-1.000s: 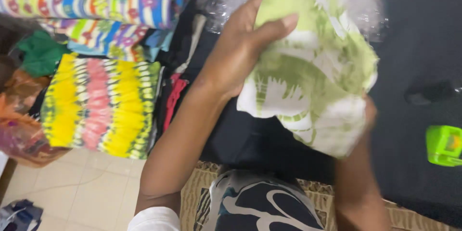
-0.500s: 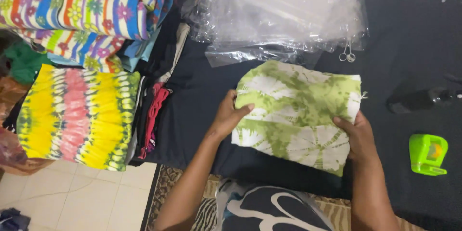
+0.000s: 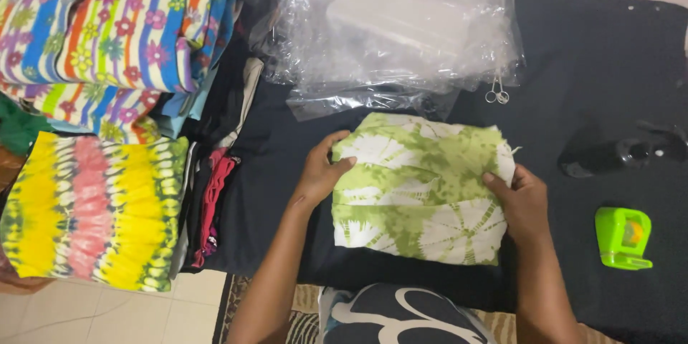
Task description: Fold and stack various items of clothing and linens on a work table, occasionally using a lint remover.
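The green-and-white tie-dye cloth (image 3: pixel 419 190) lies folded into a neat rectangle on the black table cover (image 3: pixel 595 64), so the folding looks nearly done. The left hand (image 3: pixel 319 172) grips its left edge, thumb on top, fingers curled under. The right hand (image 3: pixel 523 204) presses the right edge, fingers together. Beyond lie clear plastic bags (image 3: pixel 394 29) and small scissors (image 3: pixel 496 92), untouched; bagging seems left.

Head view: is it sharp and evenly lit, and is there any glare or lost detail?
Head view: sharp, with no motion blur on the hands or the green cloth; soft, even light; white glare on the plastic bags; the dark object nearly merges into the black cover.
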